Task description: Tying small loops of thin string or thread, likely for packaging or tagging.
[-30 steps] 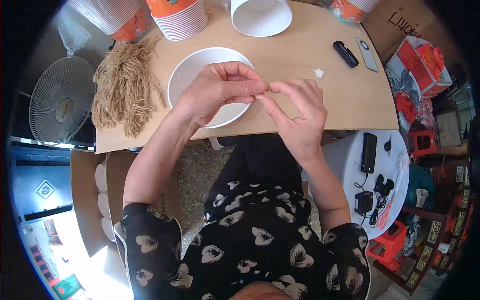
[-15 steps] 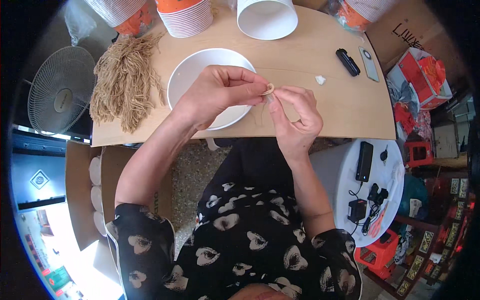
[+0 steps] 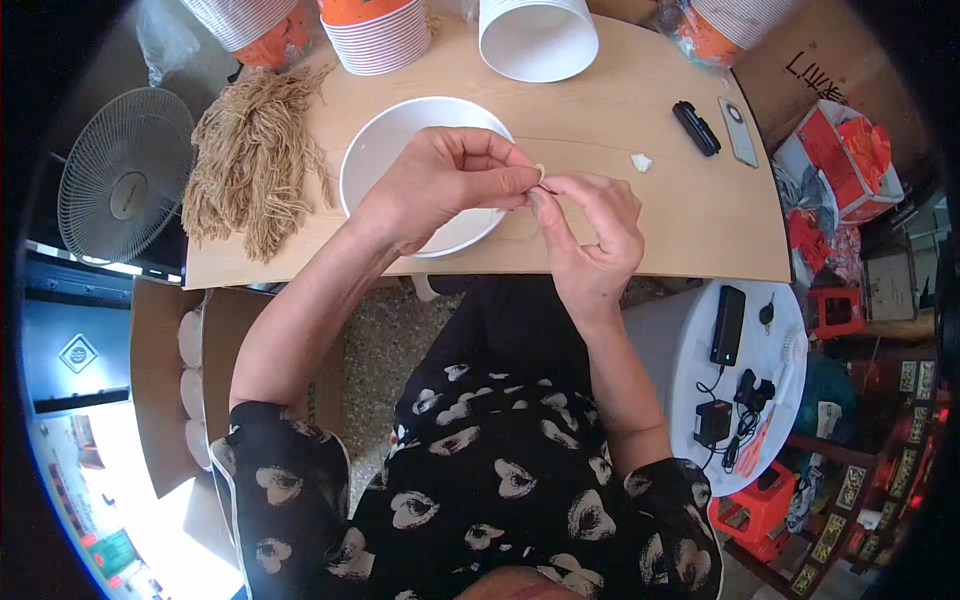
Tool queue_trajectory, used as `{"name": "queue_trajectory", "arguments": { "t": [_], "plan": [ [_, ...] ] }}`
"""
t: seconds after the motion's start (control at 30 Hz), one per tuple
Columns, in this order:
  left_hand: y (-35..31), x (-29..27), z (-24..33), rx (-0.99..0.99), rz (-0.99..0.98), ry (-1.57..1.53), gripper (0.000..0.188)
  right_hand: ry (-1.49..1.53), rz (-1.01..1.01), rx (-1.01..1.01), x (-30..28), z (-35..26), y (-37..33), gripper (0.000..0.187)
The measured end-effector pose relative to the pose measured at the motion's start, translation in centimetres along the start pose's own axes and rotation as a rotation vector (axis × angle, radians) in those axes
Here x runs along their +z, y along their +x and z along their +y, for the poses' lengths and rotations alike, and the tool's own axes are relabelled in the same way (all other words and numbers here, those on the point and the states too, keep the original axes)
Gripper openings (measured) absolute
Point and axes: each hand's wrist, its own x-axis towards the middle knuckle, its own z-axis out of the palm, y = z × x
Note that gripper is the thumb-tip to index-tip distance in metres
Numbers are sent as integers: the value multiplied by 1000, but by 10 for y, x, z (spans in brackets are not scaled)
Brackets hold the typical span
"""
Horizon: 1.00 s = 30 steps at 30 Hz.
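Both my hands meet over the right rim of a white bowl (image 3: pixel 362 180). My left hand (image 3: pixel 440 185) pinches a small loop of tan yarn (image 3: pixel 541 172) between thumb and fingertips. Close against it, my right hand (image 3: pixel 598 225) is closed in a pinch on the same yarn, thumb and forefinger touching it; most of the strand is hidden by the fingers. To the left of the bowl a thick bundle of tan yarn (image 3: pixel 255 165) hangs toward the table's front edge.
On the wooden table (image 3: pixel 620 100) stand stacks of paper buckets (image 3: pixel 375 40) and a white bucket (image 3: pixel 538 40) on its side. A white scrap (image 3: pixel 641 161), a black case (image 3: pixel 696 128) and a phone (image 3: pixel 738 131) lie at right. A fan (image 3: pixel 126 190) is at left; a white round stool-like surface (image 3: pixel 690 400) holds chargers.
The yarn loop between my fingertips looks smaller and more covered by the fingers. Both hands stay almost in place; the whole view has shifted slightly.
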Motion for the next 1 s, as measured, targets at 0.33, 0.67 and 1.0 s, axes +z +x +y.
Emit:
{"name": "queue_trajectory", "arguments": {
  "t": [0.33, 0.67, 1.0],
  "plan": [
    [0, 2, -1, 52, -10, -29, 20, 32, -54, 6, -5, 0, 3, 13],
    [0, -2, 1, -19, -54, -14, 20, 487, -123, 435, -4, -10, 2, 7],
    [1, -3, 0, -98, -19, -69, 22, 296, -97, 287, -1, -1, -7, 7]
  ]
}}
